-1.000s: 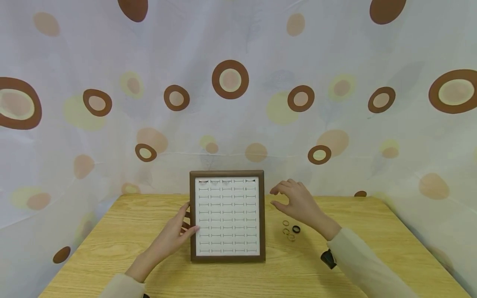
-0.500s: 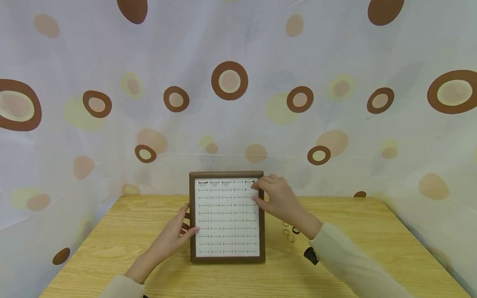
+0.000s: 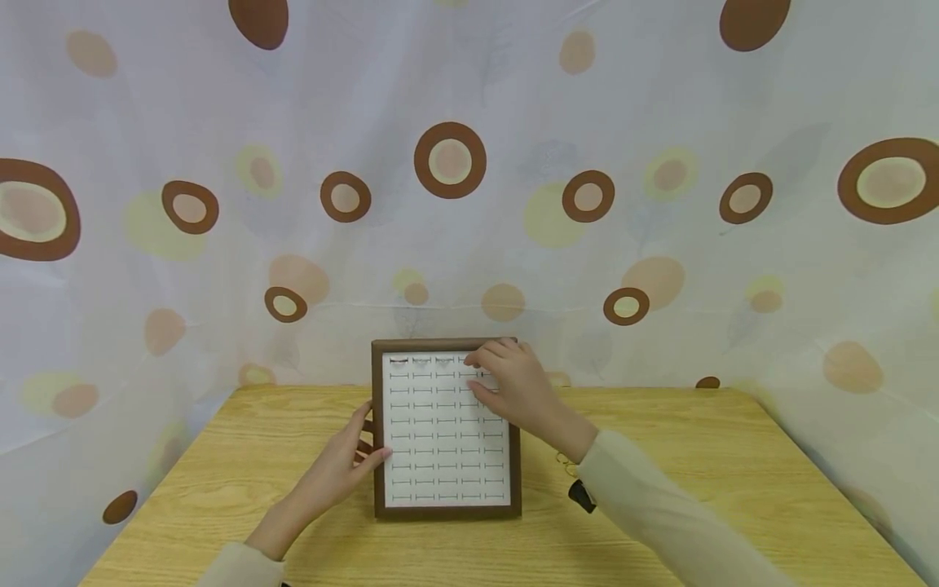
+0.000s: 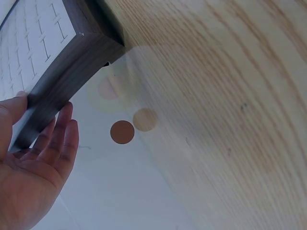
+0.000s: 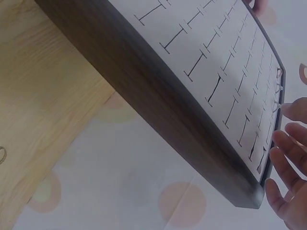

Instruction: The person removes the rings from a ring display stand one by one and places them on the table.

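Observation:
A ring display board [image 3: 447, 420], brown-framed with a white slotted insert, stands upright on the table. My left hand [image 3: 341, 461] holds its left side, thumb [image 4: 17, 105] on the front edge and fingers curled behind. Rings sit in the top row's left slots, including a reddish-looking ring [image 3: 398, 360] at the far left and a pale ring [image 3: 444, 360] third along. My right hand [image 3: 517, 383] is over the upper right of the board, thumb and forefinger apart near the fourth top slot. In the right wrist view its fingers [image 5: 288, 167] are spread, with no ring visible between them.
Loose gold-coloured rings [image 3: 561, 458] lie on the wooden table [image 3: 660, 473] right of the board, partly hidden by my right forearm. A black wrist device [image 3: 581, 496] hangs below the right sleeve. Behind the table hangs a patterned curtain [image 3: 513, 244].
My right hand has moved left from beside the board to over its upper right slots. The right forearm now covers the black ring on the table. My left hand keeps its hold.

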Tool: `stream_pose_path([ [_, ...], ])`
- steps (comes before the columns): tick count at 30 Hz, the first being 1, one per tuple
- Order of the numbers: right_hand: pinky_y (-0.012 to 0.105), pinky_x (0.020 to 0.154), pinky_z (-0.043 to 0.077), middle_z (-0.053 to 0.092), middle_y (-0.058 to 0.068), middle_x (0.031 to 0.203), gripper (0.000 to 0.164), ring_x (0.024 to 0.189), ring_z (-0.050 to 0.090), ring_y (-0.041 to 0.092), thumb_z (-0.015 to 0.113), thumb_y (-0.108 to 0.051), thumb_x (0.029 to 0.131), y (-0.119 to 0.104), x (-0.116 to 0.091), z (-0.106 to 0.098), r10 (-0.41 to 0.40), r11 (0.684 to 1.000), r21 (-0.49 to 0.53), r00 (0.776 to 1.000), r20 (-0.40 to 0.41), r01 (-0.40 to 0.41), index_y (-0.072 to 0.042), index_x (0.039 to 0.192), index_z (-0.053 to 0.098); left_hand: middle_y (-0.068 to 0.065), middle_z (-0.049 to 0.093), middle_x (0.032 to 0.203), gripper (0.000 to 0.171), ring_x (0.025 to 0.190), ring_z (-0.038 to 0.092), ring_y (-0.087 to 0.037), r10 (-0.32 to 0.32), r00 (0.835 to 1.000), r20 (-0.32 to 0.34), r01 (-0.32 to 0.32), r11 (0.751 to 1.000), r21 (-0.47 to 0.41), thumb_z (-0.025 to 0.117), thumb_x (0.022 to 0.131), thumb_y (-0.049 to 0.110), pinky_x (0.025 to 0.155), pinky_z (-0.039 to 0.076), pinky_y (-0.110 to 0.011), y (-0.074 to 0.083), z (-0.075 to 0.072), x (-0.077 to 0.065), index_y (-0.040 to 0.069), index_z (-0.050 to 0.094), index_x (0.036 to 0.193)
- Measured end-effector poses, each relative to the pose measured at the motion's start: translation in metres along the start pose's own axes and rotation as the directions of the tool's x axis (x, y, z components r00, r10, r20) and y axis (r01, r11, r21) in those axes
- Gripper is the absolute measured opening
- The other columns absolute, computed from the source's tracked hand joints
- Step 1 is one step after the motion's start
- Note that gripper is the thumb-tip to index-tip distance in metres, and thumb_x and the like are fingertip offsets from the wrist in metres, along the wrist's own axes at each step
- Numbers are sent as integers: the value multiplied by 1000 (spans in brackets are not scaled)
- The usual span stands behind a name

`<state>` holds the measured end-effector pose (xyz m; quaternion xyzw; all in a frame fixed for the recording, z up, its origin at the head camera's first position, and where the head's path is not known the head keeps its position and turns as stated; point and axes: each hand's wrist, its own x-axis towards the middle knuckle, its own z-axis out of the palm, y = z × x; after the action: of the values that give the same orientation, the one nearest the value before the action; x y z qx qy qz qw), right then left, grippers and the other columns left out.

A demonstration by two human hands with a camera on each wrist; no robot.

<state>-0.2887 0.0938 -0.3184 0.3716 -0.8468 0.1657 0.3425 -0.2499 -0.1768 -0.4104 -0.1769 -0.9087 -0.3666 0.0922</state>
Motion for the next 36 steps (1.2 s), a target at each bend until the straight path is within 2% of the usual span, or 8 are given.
stream_pose_path([
  [6, 36, 80, 44, 66, -2, 93, 21, 88, 57, 17, 72, -16, 76, -5, 8, 4, -18, 1000, -26, 999, -37, 17, -12, 95, 65, -8, 57, 107, 72, 77, 61, -9, 4, 1000, -5, -4, 1000, 1, 63, 87, 16, 64, 50, -16, -1, 0, 0, 3, 20, 143],
  [13, 33, 71, 41, 65, -2, 92, 18, 86, 55, 18, 72, -16, 77, -11, 17, 11, -14, 999, -50, 998, -59, 11, -14, 94, 65, -8, 57, 107, 71, 77, 61, -10, 15, 1000, -9, -15, 1000, 3, 63, 87, 15, 64, 50, -16, -1, 0, 0, 2, 21, 142],
  [22, 33, 74, 42, 64, -2, 89, 13, 85, 54, 17, 69, -17, 79, -14, 23, 21, -19, 995, -97, 998, -62, 13, -14, 91, 66, -8, 57, 107, 72, 77, 61, -10, 8, 1000, -2, -8, 1000, -2, 62, 87, 15, 65, 50, -15, 0, -1, 0, 3, 20, 143],
  [36, 30, 67, 38, 61, -2, 80, 3, 77, 50, 17, 66, -12, 80, -17, 28, 30, -31, 985, -171, 992, -122, 10, -14, 82, 67, -10, 57, 107, 72, 77, 60, -9, 13, 1000, -3, -13, 1000, 2, 63, 86, 18, 64, 50, -17, 1, -1, 0, -1, 21, 141],
])
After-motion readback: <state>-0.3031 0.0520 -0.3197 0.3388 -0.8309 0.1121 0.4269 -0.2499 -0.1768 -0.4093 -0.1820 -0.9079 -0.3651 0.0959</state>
